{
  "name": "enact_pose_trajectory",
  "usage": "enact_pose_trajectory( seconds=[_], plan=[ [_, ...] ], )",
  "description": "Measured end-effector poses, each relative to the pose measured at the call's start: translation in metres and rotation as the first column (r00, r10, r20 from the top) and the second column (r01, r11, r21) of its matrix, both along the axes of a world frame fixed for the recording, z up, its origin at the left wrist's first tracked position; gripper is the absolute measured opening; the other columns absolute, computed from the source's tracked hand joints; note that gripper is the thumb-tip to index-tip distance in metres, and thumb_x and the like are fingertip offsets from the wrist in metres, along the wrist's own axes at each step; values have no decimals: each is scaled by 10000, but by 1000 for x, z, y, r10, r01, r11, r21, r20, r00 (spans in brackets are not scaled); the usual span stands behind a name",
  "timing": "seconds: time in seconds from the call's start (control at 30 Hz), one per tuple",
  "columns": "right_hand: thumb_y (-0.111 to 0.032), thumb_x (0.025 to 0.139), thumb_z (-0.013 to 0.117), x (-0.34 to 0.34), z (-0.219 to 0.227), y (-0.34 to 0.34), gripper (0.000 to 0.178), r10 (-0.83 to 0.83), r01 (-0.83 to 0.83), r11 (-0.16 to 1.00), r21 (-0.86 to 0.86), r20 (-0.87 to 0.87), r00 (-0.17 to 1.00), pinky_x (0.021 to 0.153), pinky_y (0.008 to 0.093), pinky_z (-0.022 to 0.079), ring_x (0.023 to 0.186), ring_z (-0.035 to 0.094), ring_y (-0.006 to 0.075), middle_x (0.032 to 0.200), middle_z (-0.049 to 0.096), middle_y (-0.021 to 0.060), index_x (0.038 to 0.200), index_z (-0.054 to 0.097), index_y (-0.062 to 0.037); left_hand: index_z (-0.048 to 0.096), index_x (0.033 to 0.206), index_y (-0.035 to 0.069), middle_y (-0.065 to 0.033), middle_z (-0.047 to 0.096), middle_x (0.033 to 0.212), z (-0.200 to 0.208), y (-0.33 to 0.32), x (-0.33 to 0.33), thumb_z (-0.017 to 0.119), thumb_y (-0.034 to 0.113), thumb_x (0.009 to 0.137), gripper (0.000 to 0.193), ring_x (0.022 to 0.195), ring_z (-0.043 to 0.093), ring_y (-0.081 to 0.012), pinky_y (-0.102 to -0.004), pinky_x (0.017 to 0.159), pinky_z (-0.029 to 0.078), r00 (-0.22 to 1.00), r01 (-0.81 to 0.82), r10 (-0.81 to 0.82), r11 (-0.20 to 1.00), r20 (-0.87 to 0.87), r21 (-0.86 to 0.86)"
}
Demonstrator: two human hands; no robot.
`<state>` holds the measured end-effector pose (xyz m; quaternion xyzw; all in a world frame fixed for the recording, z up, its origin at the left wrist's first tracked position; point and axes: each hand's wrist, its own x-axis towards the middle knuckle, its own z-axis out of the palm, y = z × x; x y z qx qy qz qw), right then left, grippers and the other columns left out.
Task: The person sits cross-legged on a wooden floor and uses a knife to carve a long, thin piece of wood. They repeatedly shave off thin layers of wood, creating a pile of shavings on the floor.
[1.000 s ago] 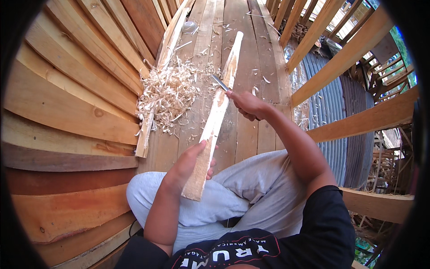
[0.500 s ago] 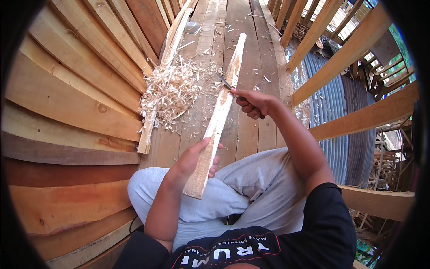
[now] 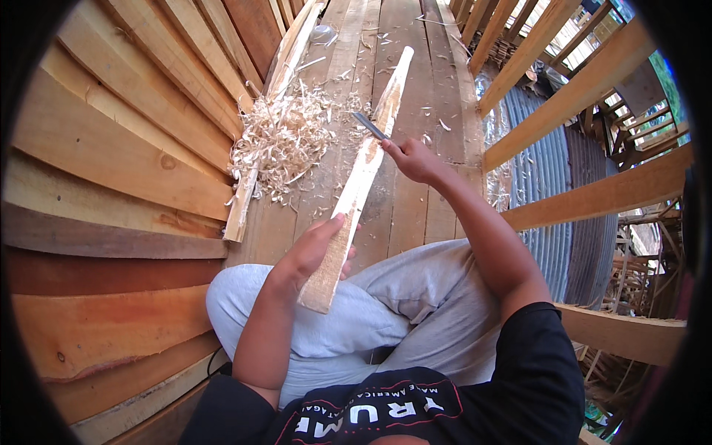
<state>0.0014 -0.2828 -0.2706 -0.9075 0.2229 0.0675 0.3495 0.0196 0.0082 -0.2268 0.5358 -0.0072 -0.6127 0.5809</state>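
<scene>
A long pale piece of wood (image 3: 354, 194) slants away from my lap, its wide end over my left thigh and its narrow rounded end toward the far floor. My left hand (image 3: 315, 248) is closed around its wider near part, thumb on top. In my right hand (image 3: 412, 159) is a knife (image 3: 368, 124), its grey blade pointing to the upper left across the wood near its middle. The handle is hidden inside my fist. Bare, freshly cut wood shows bright along much of the piece, with tan patches near the blade.
Curly wood shavings (image 3: 280, 144) are heaped left of the piece on the plank floor (image 3: 404, 215), with loose bits scattered about. A clear round container (image 3: 323, 34) lies farther off. A board wall (image 3: 111, 159) stands left; a slatted wooden railing (image 3: 593, 189) runs along the right above corrugated metal sheets (image 3: 543, 163).
My right hand has turned and shifted slightly up and left, showing the blade's flat side more. The whole view has moved a little, and both hands keep their grips.
</scene>
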Motion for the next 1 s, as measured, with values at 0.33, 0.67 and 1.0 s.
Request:
enact_pose_trajectory(
  seconds=[0.33,0.67,1.0],
  plan=[
    [-676,972,352,-2,17,-4,645,77,325,447,833,-398,914,351,264,127,390,134,64,500,180,-73,575,208,-188,497,1217,48,-51,548,723,17,4,1,378,465,1034,471,488,522,-124,-260,435,455,997,52,-54,998,60,44],
    [-523,1033,349,-24,43,37,545,208,-128,529,839,18,978,426,254,276,496,346,78,606,336,-42,729,438,-79,487,1136,87,-80,563,743,9,12,21,383,488,1025,429,541,558,-147,-265,451,480,992,-53,45,997,-116,-64],
    [-474,1030,399,-39,16,34,580,82,-94,994,57,184,979,627,372,459,587,552,185,623,562,68,841,670,3,492,1281,53,-120,601,850,-3,2,29,399,399,1014,447,677,676,-242,-314,561,596,967,-101,27,954,-253,-282]
  ],
)
